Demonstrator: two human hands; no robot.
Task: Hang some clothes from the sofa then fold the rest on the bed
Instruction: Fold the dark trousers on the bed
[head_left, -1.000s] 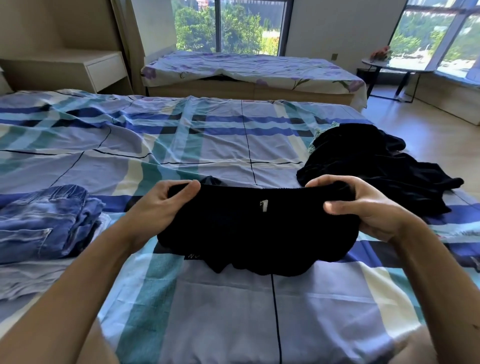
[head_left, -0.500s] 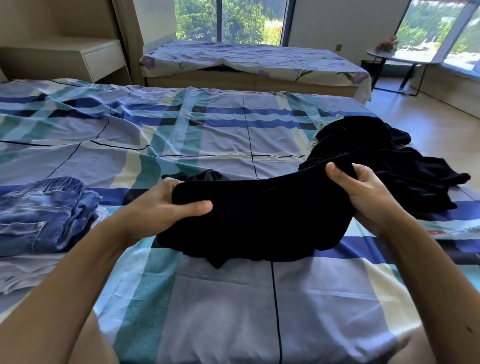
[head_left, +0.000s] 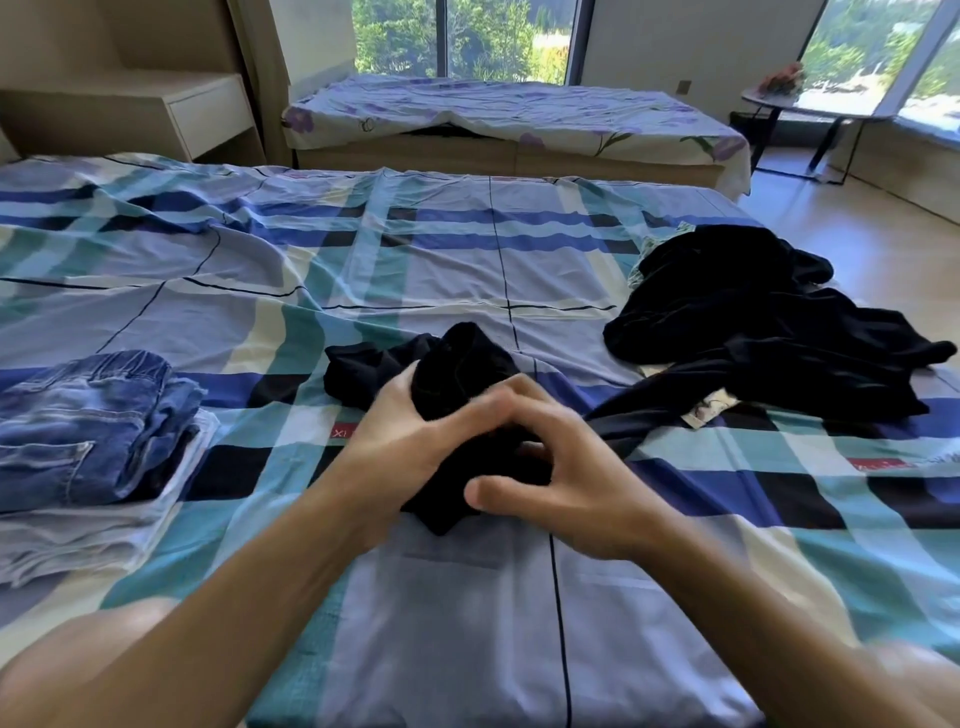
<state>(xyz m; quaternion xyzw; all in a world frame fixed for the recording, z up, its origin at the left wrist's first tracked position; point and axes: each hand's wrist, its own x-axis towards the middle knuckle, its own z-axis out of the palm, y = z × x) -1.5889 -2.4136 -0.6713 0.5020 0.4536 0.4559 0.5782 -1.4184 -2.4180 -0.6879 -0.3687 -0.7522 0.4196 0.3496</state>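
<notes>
Black garment (head_left: 457, 374): lay bunched into a dark wad near the middle of the bed (head_left: 415, 260), closer to the near edge, with one end trailing toward the far edge.
Left hand (head_left: 410, 431): grip clamped on the garment, fingers wrapped round its left side, thumb raised against the cloth.
Right hand (head_left: 566, 483): smeared by motion; grip looked closed on the same wad, fingers arched over the top, thumb low on the near side, fingertips meeting those of the left hand.
Weight: judged light, easily lifted by either hand alone.
Stiffness: soft and limp; sagged and creased wherever unsupported, so held no fold without being laid flat on the bed.
Surface: matte, probably not slippery; likely to cling to itself when wadded.
Fragility: none apparent; safe to squeeze, tug and shake.
Where to take hold: best pinched at two corners of one hem or edge, hands well apart, then pulled taut; a fistful from the middle only tightened the wad.
Folded stack: jeans (head_left: 88, 415) on top of pale clothes (head_left: 78, 540), by the left edge of the bed, well apart from the garment.
Loose black pile (head_left: 753, 332): sprawled unfolded by the right edge, near the right hand; easily snagged along with the garment, being the same colour.
</notes>
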